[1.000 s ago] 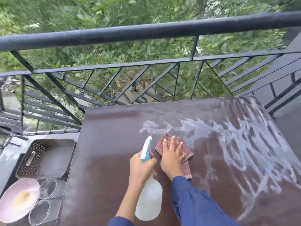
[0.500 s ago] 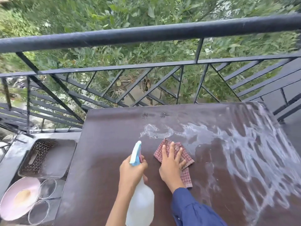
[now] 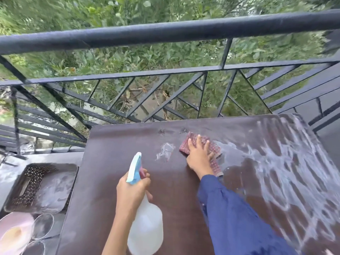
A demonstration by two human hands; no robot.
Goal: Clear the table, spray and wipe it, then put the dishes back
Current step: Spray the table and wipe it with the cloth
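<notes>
black metal balcony railing, dense green foliage beyond, soft daylight

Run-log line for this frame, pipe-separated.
phase: wipe | left hand: grips spray bottle | right hand: presses checked cloth on table | table right side: wet streaks | plate: beside table

Brown table (streaked wet at right) bears a checked cloth.
</notes>
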